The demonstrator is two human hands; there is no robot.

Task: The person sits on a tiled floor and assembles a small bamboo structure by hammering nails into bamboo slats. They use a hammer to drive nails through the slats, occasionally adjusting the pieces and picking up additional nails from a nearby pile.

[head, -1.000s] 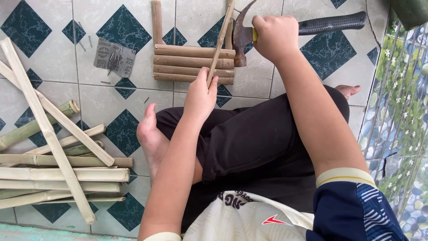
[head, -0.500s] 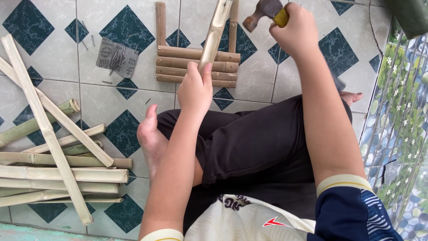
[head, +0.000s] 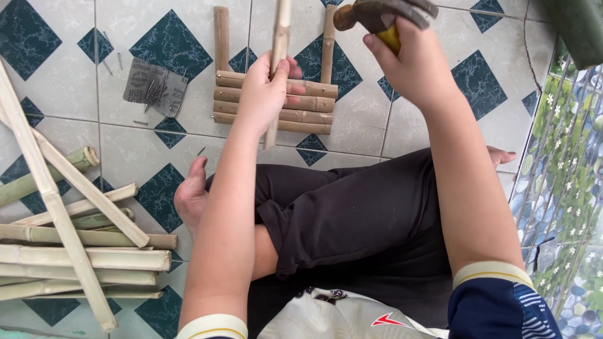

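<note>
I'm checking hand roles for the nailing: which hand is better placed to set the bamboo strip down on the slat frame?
The left hand. It already grips the bamboo strip directly above the slat frame, while the right hand is occupied with the hammer.

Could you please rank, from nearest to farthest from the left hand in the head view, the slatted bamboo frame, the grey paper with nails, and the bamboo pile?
1. Slatted bamboo frame on the tiled floor, directly beneath and beside the left hand.
2. Grey paper with loose nails, further to the left.
3. Pile of long pale bamboo strips, far at the lower left.
</note>
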